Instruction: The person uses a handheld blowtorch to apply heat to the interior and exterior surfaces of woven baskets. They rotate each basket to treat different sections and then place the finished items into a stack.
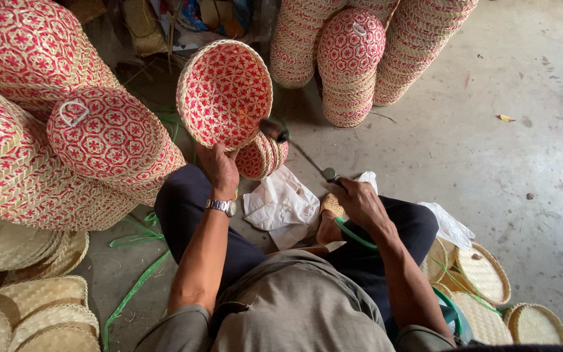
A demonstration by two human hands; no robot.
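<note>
Nearest the camera sits the person's grey-shirted torso, with dark trousers over bent knees on a concrete floor [490,130]. From it the left hand [219,168] reaches forward and holds a round red-and-straw woven basket [224,92] by its near rim, fingers closed on the edge; the basket is tilted so its patterned inside faces the camera. A metal wristwatch [221,206] sits on that wrist. Just right of the hand, a smaller woven basket [262,156] of the same pattern lies on its side, touching the held basket's lower edge.

The right hand [360,202] rests over the right knee, its grip closed on a thin dark tool [331,175] whose tip points far-left; what kind of tool it is cannot be told. A green plastic strip [353,234] curves under this hand. Between the knees lies crumpled white cloth [281,205].

On the left stand stacked red-patterned baskets [47,124], with plain straw lids [27,306] near them. Far, right of centre, rise more basket stacks [360,58]. Near right, flat straw trays [490,287] lie on the floor. Loose green strips [135,287] trail along the floor at near left.
</note>
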